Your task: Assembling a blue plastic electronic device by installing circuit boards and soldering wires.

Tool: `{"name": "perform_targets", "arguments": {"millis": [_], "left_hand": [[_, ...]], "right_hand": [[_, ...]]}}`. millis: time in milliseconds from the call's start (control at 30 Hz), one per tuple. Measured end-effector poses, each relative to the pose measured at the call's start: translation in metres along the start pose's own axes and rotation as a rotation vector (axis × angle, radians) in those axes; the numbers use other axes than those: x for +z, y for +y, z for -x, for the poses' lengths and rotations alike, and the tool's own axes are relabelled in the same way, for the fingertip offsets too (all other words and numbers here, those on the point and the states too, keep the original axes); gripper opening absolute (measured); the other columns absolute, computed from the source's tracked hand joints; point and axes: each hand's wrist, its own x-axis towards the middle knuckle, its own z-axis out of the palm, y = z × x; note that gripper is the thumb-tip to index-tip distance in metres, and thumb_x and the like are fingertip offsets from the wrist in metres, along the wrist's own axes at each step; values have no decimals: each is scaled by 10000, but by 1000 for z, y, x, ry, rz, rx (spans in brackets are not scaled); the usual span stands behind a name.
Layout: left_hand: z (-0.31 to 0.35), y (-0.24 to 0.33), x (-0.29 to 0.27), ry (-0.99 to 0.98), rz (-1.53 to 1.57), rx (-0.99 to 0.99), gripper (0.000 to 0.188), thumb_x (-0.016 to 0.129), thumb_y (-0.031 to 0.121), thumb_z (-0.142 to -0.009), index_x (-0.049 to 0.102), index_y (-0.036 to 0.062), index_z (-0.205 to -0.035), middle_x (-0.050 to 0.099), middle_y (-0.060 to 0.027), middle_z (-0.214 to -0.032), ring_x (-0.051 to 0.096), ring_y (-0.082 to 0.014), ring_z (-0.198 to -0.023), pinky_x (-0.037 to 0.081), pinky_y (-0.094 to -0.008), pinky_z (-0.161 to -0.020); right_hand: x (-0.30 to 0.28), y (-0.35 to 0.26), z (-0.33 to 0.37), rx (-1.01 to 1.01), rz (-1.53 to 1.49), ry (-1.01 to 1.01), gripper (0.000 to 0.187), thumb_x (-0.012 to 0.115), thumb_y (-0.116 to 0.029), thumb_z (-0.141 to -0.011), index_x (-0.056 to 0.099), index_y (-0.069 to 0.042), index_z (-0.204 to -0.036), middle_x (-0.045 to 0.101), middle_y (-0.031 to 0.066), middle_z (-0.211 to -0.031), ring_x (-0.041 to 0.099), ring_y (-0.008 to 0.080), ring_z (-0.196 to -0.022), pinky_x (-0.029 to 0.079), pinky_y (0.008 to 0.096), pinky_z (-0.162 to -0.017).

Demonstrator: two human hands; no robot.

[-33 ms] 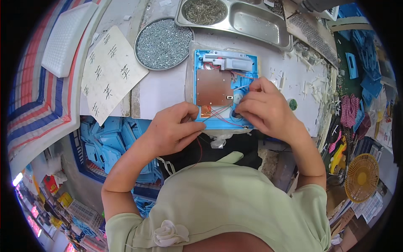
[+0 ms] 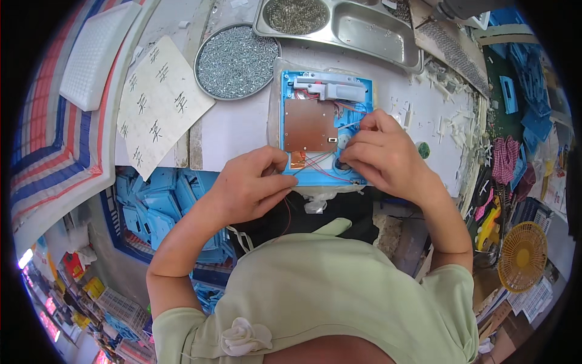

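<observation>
A light-blue plastic housing lies open on the bench in front of me, with a brown circuit board and a grey plastic block inside. Thin red and dark wires cross its near part beside a copper-coloured patch. My left hand is closed at the near left corner, thumb and forefinger pinching thin wire; a red strand hangs below. Over the right edge my right hand is curled, its fingertips on a small round dark part. The fingers partly hide that part.
Behind the housing stand a round tray of screws and a steel compartment tray. Marked cardboard lies left. White plastic bits are scattered right. Below the bench's left side, a crate holds blue housings. A yellow basket is far right.
</observation>
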Motion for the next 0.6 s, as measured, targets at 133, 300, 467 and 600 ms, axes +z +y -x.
{"name": "perform_targets", "arguments": {"millis": [133,300,467,600], "left_hand": [[2,0,3,17,10,-9,219,798,70,-787,735,95,-995,569,-61,-980,600,-208,-734,505,-343,-630],[6,-3,6,32,26,-39,246,811,59,-766,739,98,-998,576,-63,-969,610,-213,-730,505,-344,-622],[3,-2,3,17,-1,-4,274,825,48,-748,753,92,-1009,589,-74,-975,627,-219,-742,511,-342,-624],[1,-1,6,-3,10,-43,342,829,-13,-705,767,88,-1026,559,-85,-971,593,-223,-763,514,-337,-656]], "right_hand": [[8,2,1,-44,60,31,257,843,-63,-697,724,-84,-924,700,32,-985,578,290,-931,496,398,-817],[27,8,15,-88,109,155,316,864,-148,-678,740,-111,-967,705,-5,-971,602,252,-967,484,410,-845],[41,26,28,-96,-44,254,292,873,-184,-718,760,-147,-984,719,-22,-1034,611,244,-978,466,417,-878],[34,19,33,-135,100,253,332,875,-179,-739,759,-118,-1044,722,0,-1136,605,249,-969,485,377,-858]]}}
